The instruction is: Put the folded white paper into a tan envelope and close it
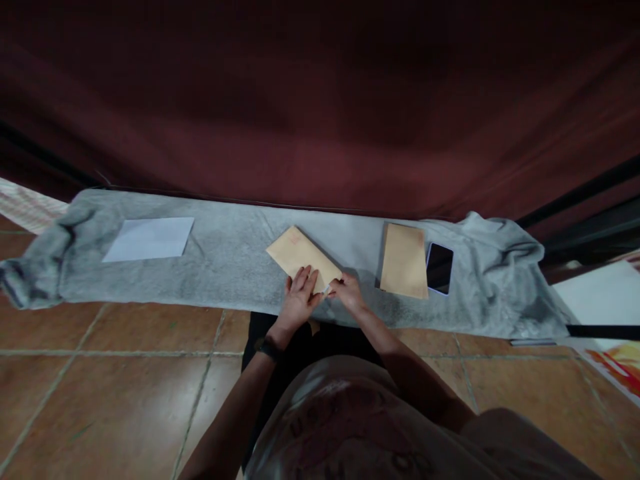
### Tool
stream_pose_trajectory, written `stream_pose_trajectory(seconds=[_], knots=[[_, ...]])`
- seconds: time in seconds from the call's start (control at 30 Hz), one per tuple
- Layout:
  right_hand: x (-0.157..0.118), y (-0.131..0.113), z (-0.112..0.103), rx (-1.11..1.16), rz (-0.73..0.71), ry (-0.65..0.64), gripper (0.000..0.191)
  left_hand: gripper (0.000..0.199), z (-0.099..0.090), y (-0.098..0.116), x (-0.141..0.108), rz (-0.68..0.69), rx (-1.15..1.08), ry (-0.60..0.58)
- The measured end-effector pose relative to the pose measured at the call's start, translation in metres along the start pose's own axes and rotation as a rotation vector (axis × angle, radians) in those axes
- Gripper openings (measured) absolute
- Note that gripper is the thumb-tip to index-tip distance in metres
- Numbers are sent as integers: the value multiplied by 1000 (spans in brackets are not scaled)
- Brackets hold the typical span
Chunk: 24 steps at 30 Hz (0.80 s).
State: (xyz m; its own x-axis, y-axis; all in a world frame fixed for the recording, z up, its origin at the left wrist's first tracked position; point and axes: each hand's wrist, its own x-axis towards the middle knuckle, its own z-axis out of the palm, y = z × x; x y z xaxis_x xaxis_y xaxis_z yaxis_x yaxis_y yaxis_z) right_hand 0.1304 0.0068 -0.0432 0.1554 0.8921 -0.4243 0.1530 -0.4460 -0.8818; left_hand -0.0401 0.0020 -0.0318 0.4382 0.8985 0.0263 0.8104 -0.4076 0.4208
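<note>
A tan envelope (300, 253) lies aslant on the grey cloth in front of me, faint reddish marks near its far end. My left hand (299, 297) rests on its near part with the fingers spread. At the envelope's near right end, my right hand (346, 291) has its fingers closed on the edge, where a small strip of white shows. Whether that white is paper inside or a flap, I cannot tell.
White paper (150, 239) lies on the grey cloth (230, 253) at the left. To the right are a stack of tan envelopes (404, 261) and a phone (440, 268). A dark red curtain (320, 160) hangs behind.
</note>
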Motion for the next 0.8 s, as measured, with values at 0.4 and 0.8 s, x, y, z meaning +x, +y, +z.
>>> stream_pose_trajectory(seconds=[0.4,0.8], knots=[[-4,4,-14,-65,88,-70,10,59,-14,3,-3,59,133,-100],[-16,2,-41,-494,-152,21,21,49,-20,3,-11,90,146,-112]])
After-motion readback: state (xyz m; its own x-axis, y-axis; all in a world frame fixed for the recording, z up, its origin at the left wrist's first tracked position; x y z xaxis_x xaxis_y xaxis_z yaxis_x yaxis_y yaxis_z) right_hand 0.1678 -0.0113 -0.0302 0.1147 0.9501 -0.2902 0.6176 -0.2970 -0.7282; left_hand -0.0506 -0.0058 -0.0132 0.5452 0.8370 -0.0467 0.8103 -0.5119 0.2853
